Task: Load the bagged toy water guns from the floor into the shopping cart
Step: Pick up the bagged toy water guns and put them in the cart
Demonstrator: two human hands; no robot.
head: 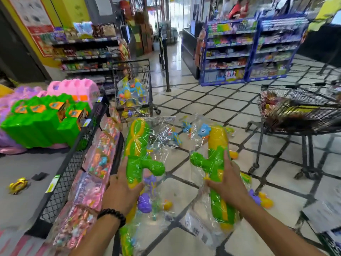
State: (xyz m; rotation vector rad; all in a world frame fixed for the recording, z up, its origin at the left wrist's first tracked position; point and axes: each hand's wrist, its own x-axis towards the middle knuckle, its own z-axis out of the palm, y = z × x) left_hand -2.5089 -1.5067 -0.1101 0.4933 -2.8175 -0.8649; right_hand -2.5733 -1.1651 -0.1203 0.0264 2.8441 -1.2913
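Carry step: left hand [121,187] and right hand [227,183] each clamp a clear-bagged green-yellow plastic water gun [137,154], frame centre. Next, likely: drop both into the black wire shopping cart [134,89], upper centre.

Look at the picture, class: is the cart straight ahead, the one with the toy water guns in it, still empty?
No: the shopping cart ahead already holds several bagged water guns stacked inside its wire basket.
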